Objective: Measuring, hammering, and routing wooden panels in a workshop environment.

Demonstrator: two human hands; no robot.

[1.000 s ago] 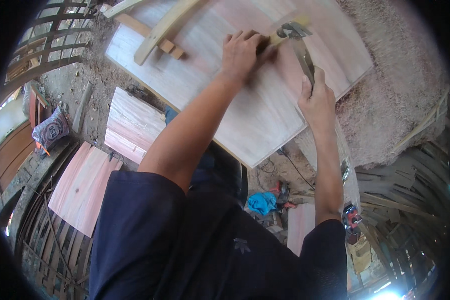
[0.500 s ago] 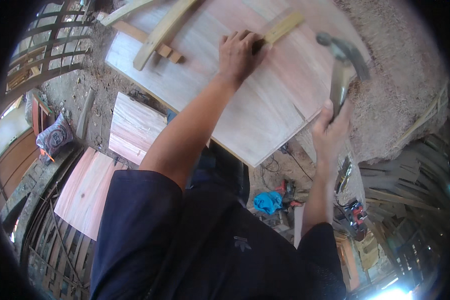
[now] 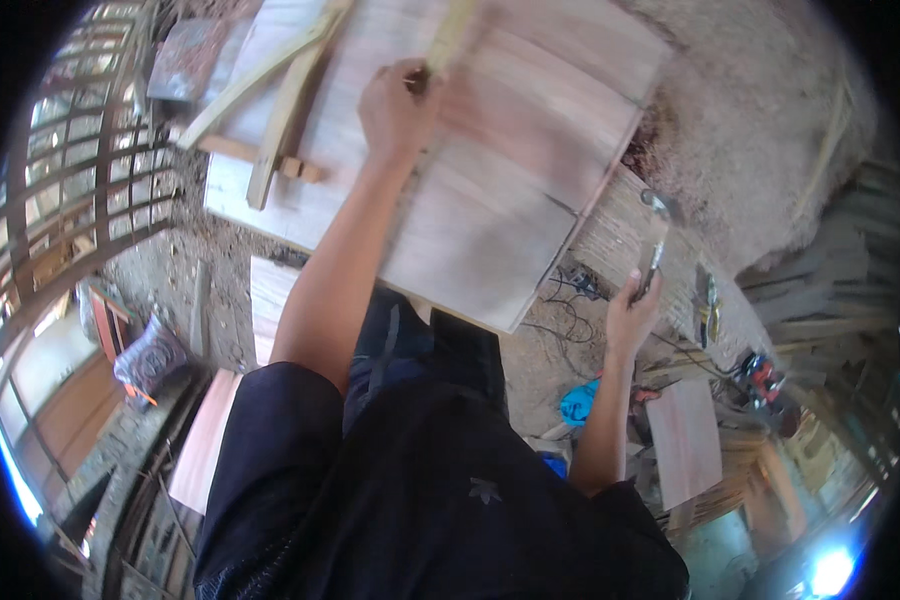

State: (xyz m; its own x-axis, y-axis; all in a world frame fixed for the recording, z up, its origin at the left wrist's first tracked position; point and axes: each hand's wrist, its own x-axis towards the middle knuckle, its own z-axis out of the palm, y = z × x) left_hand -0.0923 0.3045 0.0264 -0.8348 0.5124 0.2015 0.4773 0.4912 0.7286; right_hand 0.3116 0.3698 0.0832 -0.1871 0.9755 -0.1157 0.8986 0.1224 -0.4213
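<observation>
My left hand [image 3: 395, 110] is curled on a pale wooden strip [image 3: 453, 25] lying on a large pinkish-white wooden panel [image 3: 495, 215]. Off the panel's right edge, my right hand [image 3: 632, 305] grips a hammer [image 3: 655, 240] by its handle, its head upward over a rough plank [image 3: 610, 235]. Two crossed battens [image 3: 279, 140] with a short block [image 3: 308, 172] rest on the panel's left part.
Pliers [image 3: 710, 310], a red-and-black power tool [image 3: 760, 380] and cables [image 3: 570, 330] lie at the right. Below are a blue bag [image 3: 577, 405] and loose boards [image 3: 685, 440]. A slatted bamboo wall [image 3: 65, 200] and a printed sack [image 3: 150, 360] are at left.
The hammer has swung right and down, away from the strip to beyond the panel's edge. My left hand, still on the strip, appears further left in the shifted view.
</observation>
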